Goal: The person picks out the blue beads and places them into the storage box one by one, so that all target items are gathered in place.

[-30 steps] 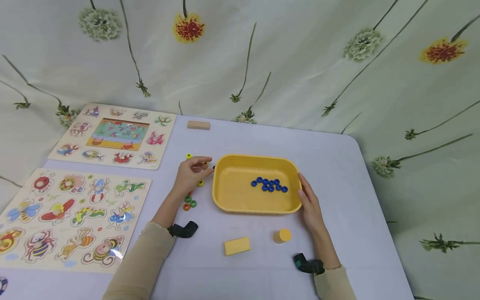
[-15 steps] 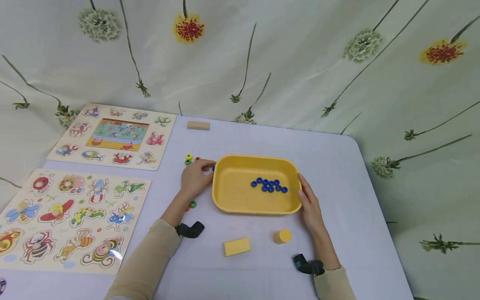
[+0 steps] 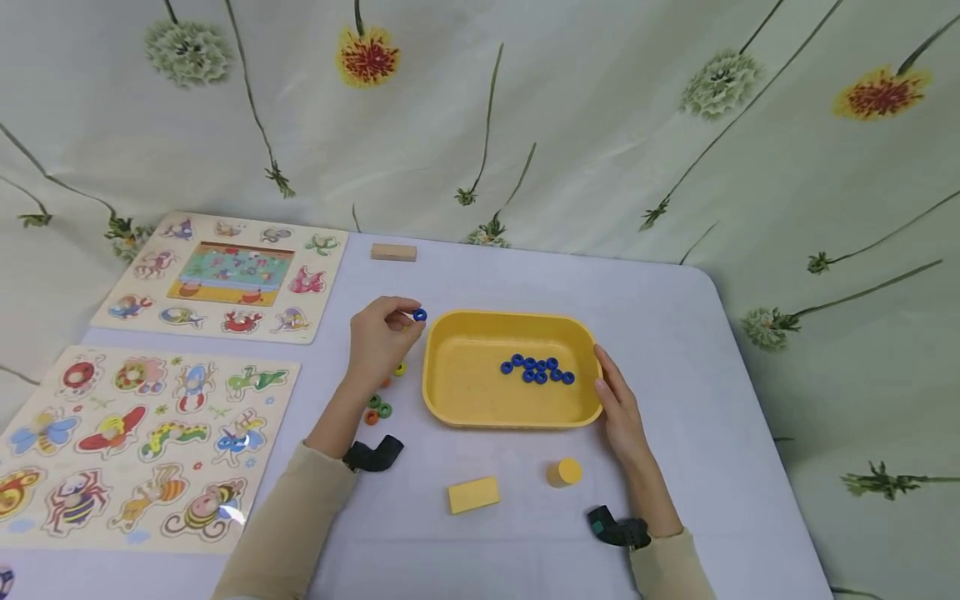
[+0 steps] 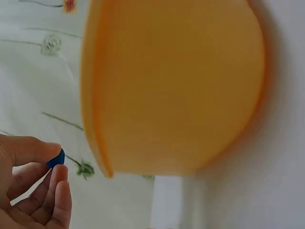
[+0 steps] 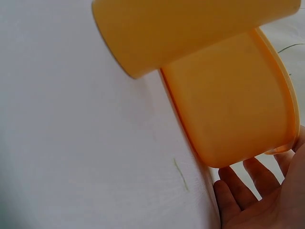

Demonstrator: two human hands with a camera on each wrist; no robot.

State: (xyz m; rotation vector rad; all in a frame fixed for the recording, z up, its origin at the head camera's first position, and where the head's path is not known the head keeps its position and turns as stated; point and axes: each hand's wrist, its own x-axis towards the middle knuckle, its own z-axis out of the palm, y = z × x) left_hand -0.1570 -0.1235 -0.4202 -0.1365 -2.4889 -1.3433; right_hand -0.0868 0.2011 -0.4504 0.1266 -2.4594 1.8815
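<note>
My left hand (image 3: 380, 337) pinches a small blue ring bead (image 3: 419, 315) between thumb and fingertips, raised just beyond the left rim of a yellow tray (image 3: 465, 367). In the left wrist view the blue bead (image 4: 56, 159) shows between the thumb and a finger. Several blue beads (image 3: 541, 377) lie on the tray floor, right of its middle. At the tray's right end my right hand (image 3: 624, 412) rests against the outer wall with fairly straight fingers. Green beads (image 3: 385, 411), an orange bead (image 3: 371, 417) and a yellow bead (image 3: 401, 369) lie near my left hand, which may hide others.
Two picture puzzle boards (image 3: 292, 287) lie at the left. A yellow block (image 3: 473, 495) and a yellow cylinder (image 3: 564, 472) stand in front of the tray. A wooden block (image 3: 393, 252) sits near the table's back edge, before a flowered cloth (image 3: 585, 133).
My left hand first reached down beside the tray's left wall, then lifted up and back with a blue bead between its fingertips. The right hand stays at the tray's right end.
</note>
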